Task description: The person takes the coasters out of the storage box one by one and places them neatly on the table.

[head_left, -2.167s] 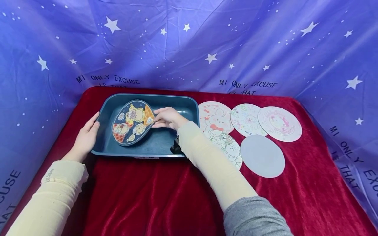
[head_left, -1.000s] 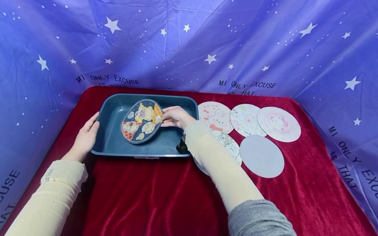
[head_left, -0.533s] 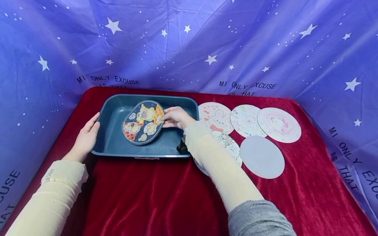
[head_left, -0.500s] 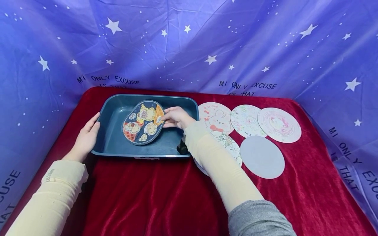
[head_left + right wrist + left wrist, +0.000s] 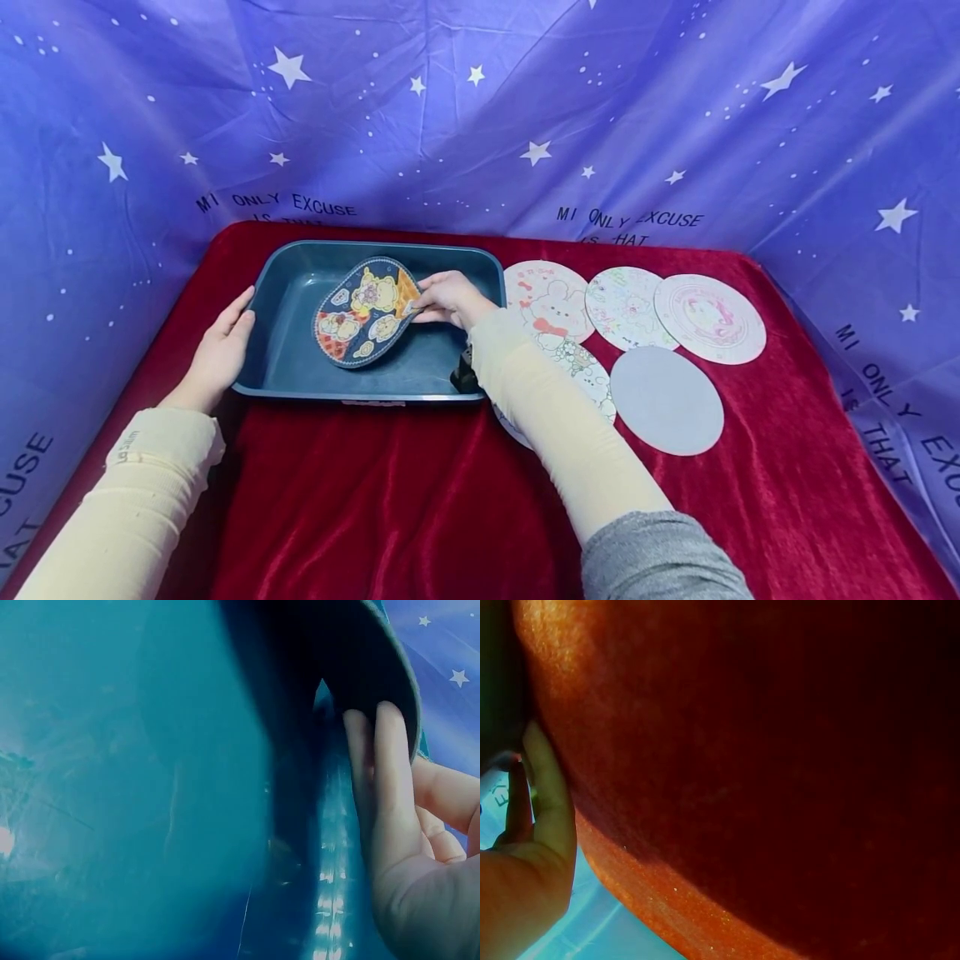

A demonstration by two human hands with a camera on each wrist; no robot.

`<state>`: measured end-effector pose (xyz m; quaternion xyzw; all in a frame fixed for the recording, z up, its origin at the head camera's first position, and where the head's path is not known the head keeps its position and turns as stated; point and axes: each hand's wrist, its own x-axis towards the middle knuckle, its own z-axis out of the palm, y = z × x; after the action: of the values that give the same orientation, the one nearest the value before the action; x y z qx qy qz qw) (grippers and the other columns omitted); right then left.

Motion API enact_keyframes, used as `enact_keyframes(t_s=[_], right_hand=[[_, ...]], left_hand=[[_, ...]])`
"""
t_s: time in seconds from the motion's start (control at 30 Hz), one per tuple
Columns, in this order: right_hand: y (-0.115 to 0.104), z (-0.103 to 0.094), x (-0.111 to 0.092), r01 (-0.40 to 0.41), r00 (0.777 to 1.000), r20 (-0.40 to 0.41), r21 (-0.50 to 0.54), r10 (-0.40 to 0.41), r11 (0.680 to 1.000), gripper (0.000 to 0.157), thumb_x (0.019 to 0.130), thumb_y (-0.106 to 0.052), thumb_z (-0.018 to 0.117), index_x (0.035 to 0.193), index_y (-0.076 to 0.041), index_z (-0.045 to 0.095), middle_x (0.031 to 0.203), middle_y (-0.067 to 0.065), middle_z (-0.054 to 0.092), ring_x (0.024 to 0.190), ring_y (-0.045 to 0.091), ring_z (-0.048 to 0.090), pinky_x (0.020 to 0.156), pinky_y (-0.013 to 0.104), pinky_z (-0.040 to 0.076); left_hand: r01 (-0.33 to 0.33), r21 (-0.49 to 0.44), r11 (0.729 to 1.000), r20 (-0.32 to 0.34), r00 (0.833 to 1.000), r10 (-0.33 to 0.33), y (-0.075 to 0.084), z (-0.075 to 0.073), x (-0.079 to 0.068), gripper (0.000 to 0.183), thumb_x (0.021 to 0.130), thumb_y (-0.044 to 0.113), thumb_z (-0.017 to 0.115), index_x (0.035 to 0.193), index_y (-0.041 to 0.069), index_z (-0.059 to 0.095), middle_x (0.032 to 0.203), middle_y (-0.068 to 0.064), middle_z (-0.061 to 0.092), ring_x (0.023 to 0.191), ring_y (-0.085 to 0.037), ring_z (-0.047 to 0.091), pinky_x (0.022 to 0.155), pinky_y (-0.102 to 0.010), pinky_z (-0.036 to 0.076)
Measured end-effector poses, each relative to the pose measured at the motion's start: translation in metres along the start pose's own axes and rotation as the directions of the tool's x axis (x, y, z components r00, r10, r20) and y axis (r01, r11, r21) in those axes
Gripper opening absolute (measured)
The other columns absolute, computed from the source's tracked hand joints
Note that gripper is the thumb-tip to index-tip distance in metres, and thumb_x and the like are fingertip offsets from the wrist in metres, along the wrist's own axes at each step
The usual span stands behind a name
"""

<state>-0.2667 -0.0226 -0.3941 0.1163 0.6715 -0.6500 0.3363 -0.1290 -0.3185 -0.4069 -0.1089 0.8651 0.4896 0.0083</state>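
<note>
In the head view a dark blue round mat with cartoon bears on it is tilted and bent inside the teal plastic bin. My right hand pinches its right edge. The right wrist view shows fingers of that hand against the mat's dark underside, above the bin's shiny floor. My left hand touches the bin's left end from outside, its fingers nearly straight. In the left wrist view this hand lies along a dark wall, above red cloth.
Right of the bin lie several round mats: a pink rabbit one, a floral one, a pink ringed one, a plain grey one and one partly under my right sleeve. Red velvet covers the table; a starry curtain surrounds it.
Over the last two seconds my right hand has shifted right inside the bin with the bear mat. The mat's bend has changed slightly. My left hand has stayed at the bin's end.
</note>
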Motion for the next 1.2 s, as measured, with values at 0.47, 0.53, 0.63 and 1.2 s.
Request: enact_keyframes(t_s=[0.47,0.53,0.63,1.2], right_hand=[[-0.007,-0.002,-0.007,0.063,0.997,-0.054,0.064,-0.06,0.996,0.042,0.087,0.013,0.065,0.127,0.001,0.063,0.122,0.025,0.067,0.062,0.016,0.069,0.075,0.033,0.06],[-0.008,-0.003,-0.008,0.071,0.996,-0.06,0.074,-0.067,0.995,0.043,0.086,0.013,0.065,0.127,0.002,0.063,0.122,0.026,0.067,0.061,0.016,0.068,0.075,0.033,0.06],[-0.01,-0.004,-0.011,0.081,0.995,-0.068,0.083,-0.076,0.993,0.042,0.086,0.013,0.065,0.128,0.003,0.062,0.123,0.026,0.067,0.059,0.016,0.068,0.068,0.029,0.06],[-0.026,-0.018,-0.029,0.126,0.988,-0.112,0.18,-0.107,0.976,0.044,0.085,0.016,0.064,0.127,0.004,0.063,0.122,0.026,0.067,0.076,0.021,0.073,0.068,0.03,0.06]], left_hand=[[-0.001,0.006,1.0,0.003,1.0,0.001,-0.002,0.0,0.001,0.056,0.108,0.037,0.027,0.159,0.018,0.013,0.164,-0.022,0.011,0.15,-0.045,0.009,0.118,-0.067,0.012],[-0.002,0.007,1.0,0.0,1.0,0.002,-0.002,0.0,0.001,0.056,0.108,0.036,0.027,0.159,0.017,0.014,0.164,-0.022,0.011,0.15,-0.045,0.01,0.118,-0.066,0.013],[-0.004,0.005,1.0,0.0,1.0,0.004,-0.002,0.0,0.001,0.056,0.108,0.036,0.027,0.159,0.017,0.014,0.164,-0.022,0.011,0.15,-0.045,0.01,0.118,-0.066,0.013],[0.001,-0.003,1.0,0.004,1.0,-0.001,-0.001,0.001,-0.001,0.056,0.108,0.037,0.027,0.159,0.018,0.013,0.164,-0.023,0.01,0.15,-0.046,0.009,0.118,-0.067,0.012]])
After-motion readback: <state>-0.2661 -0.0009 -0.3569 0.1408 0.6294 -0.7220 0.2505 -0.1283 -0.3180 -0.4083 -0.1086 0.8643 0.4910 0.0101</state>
